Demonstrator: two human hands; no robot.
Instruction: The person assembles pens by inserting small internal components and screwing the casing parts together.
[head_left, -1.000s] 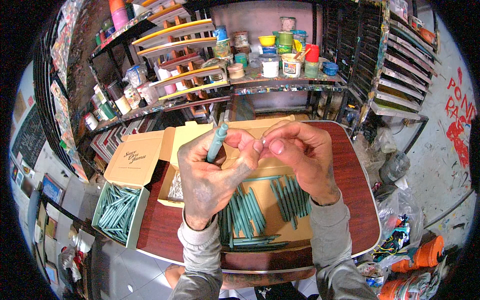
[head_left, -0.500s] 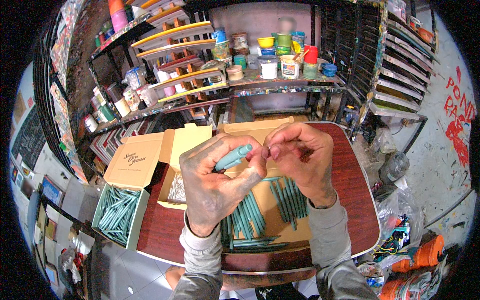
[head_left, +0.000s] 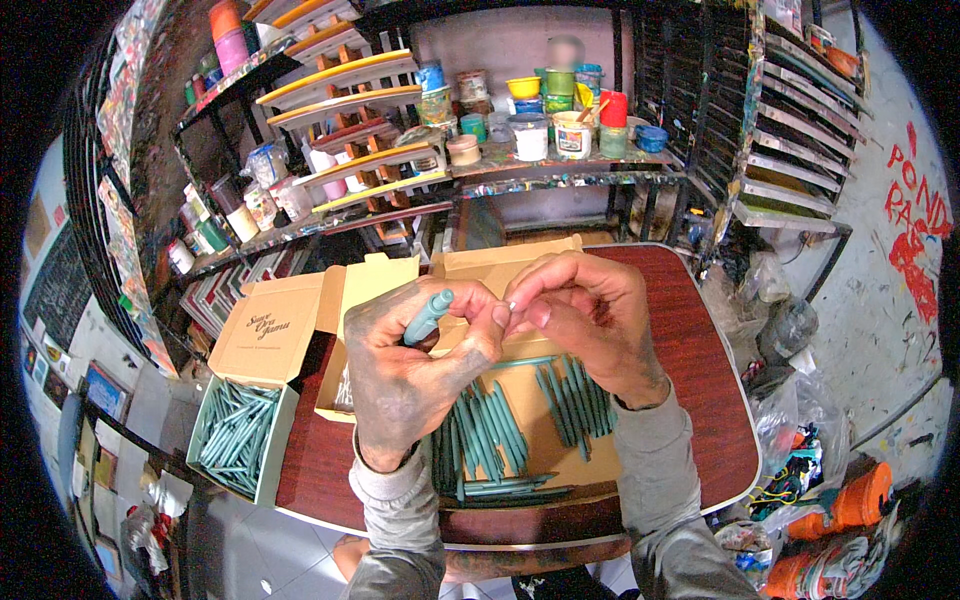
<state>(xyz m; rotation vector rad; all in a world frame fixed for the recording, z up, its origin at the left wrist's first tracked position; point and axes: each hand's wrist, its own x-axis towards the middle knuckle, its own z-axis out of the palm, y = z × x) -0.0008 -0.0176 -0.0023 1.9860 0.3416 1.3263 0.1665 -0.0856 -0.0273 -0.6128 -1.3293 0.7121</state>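
Observation:
A teal pen (head_left: 428,317) is tucked in the curl of my left hand (head_left: 395,375), its rounded end sticking up and tilted to the right. My right hand (head_left: 600,330) is closed in a pinch, its thumb and forefinger meeting the left fingertips. Something tiny and pale seems to sit between them, too small to name. Below both hands lies an open cardboard box (head_left: 545,462) holding rows of teal pens (head_left: 490,430). Part of the box is hidden behind my hands and wrists.
To the left stands an open box (head_left: 272,470) full of loose teal pens. Beside it, another box (head_left: 333,403) of small white pieces is partly covered by my left hand. All rest on a dark red table (head_left: 700,400). Paint pots (head_left: 530,135) line a shelf behind; plastic bags (head_left: 790,330) hang right.
Both hands have shifted slightly left, still meeting at the fingertips. The teal pen moved with my left hand and stands a little more upright.

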